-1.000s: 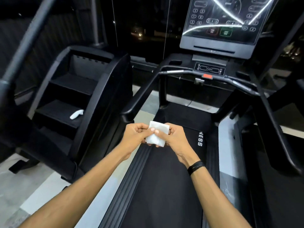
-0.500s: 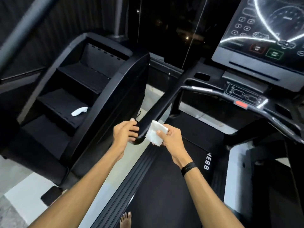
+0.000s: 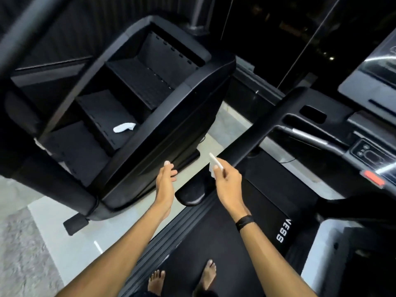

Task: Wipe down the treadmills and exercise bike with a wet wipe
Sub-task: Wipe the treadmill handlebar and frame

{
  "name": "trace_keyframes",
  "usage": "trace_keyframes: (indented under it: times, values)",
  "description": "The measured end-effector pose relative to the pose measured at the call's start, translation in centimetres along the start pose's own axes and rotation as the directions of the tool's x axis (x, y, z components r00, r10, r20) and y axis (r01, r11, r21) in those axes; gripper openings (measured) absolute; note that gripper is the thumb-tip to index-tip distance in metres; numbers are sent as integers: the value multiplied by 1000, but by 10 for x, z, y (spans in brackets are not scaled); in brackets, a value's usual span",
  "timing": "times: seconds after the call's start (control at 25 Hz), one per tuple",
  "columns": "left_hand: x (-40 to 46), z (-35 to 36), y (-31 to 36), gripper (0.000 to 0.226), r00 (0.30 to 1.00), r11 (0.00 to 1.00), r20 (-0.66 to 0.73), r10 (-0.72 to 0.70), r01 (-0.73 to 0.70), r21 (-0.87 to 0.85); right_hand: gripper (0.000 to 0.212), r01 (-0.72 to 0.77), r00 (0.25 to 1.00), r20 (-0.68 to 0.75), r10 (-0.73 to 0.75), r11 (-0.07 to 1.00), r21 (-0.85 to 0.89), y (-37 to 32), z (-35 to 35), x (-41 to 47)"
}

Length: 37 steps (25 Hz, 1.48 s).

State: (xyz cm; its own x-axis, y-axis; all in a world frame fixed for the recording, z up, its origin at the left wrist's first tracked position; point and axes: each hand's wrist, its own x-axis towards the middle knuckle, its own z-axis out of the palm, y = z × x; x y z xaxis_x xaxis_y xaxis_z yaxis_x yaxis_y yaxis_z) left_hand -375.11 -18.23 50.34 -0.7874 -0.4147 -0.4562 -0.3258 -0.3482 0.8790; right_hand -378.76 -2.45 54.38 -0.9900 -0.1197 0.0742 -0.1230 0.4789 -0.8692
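I stand barefoot on the black treadmill belt [image 3: 214, 239]. My right hand [image 3: 227, 181] pinches a folded white wet wipe [image 3: 215, 162] between thumb and fingers, just left of the treadmill's left handrail [image 3: 252, 144]. The rounded end of that handrail [image 3: 192, 194] lies between my two hands. My left hand [image 3: 166, 181] hovers with relaxed fingers and holds nothing, close to the side panel of the stair machine. The treadmill console [image 3: 368, 82] is at the right edge, cut off.
A black stair-climber machine [image 3: 162, 116] fills the left, with a crumpled white wipe [image 3: 124, 127] lying on one of its steps. A strip of pale floor [image 3: 70, 239] runs between the two machines. A red stop button [image 3: 374, 179] sits on the treadmill's front bar.
My hands have drawn apart; the left hand let go of the handrail end. The right hand carried the wipe up beside the rail. My view swung left and down, showing my feet.
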Motion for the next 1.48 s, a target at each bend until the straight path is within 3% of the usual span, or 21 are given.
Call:
trace_keyframes:
  times: [0.08, 0.16, 0.2, 0.4, 0.48, 0.68, 0.8, 1.12, 1.2, 1.36, 1.48]
  values:
    - [5, 6, -3, 53, 998, 999, -48, -32, 31, -27, 35, 230, 954, 246, -173, 947, -226, 8, 10, 5]
    - [12, 11, -6, 58, 991, 996, -121, -49, 40, -76, 38, 509, 793, 546, -269, 785, -352, 25, 21, -1]
    - [15, 14, -7, 59, 987, 995, -151, -49, 36, -93, 42, 599, 727, 619, -298, 716, -358, 32, 23, -6]
    - [25, 36, -21, 62, 943, 979, -328, -59, -10, -205, 61, 844, 442, 804, -398, 487, -223, 60, -13, 1]
    - [26, 44, -24, 62, 910, 976, -412, -51, -43, -215, 63, 897, 370, 830, -418, 395, -201, 70, -29, 14]
    - [23, 46, -30, 57, 734, 946, -679, -25, -204, -254, 84, 885, 381, 869, -316, 395, -245, 60, -20, 38]
    - [22, 41, -32, 57, 676, 913, -736, -45, -272, -305, 87, 908, 296, 921, -253, 374, -189, 46, 6, 41]
    - [25, 38, -32, 60, 732, 885, -666, -142, -208, -417, 80, 942, 101, 956, -275, 335, -3, 57, -27, 45]
    - [26, 36, -33, 60, 735, 891, -665, -135, -204, -406, 77, 947, 147, 942, -302, 318, -46, 62, -36, 55]
    - [23, 38, -38, 60, 748, 900, -652, -128, -189, -393, 87, 913, 273, 949, -155, 351, -205, 52, -26, 67]
    - [21, 32, -34, 59, 740, 885, -655, -151, -194, -423, 103, 900, 240, 968, -68, 389, -195, 36, 2, 69]
